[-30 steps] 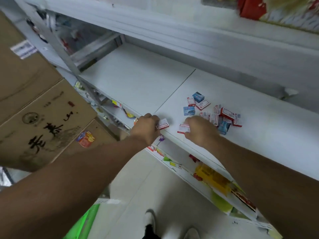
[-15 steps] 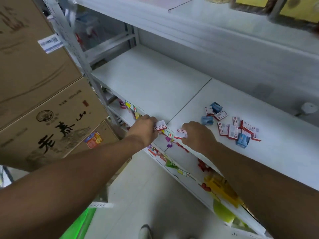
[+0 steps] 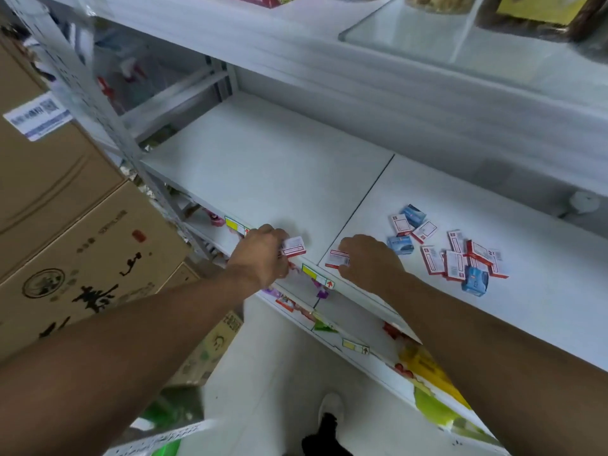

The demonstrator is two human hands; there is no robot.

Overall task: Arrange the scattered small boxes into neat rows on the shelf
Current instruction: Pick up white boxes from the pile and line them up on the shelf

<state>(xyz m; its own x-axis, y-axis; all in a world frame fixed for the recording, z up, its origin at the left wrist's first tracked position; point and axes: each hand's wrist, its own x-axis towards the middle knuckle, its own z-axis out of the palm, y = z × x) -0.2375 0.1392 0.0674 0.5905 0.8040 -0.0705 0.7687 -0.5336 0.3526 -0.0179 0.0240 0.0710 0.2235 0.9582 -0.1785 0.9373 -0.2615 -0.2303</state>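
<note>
**Two boxes held at the shelf's front edge**

The left hand [image 3: 260,255] pinches a white-and-red box [image 3: 293,246], long axis along the edge. The right hand [image 3: 368,261] grips another box [image 3: 337,258], seemingly lying flat, pointing likewise. Farther right on the shelf [image 3: 263,166], the scattered boxes [image 3: 457,255] point every way.

White floor [image 3: 276,383], stacked cardboard cartons [image 3: 75,232]

Probably shop: white shelf [image 3: 263,166] racks, price tags [image 3: 314,274], stacked cartons [image 3: 82,245].
</note>
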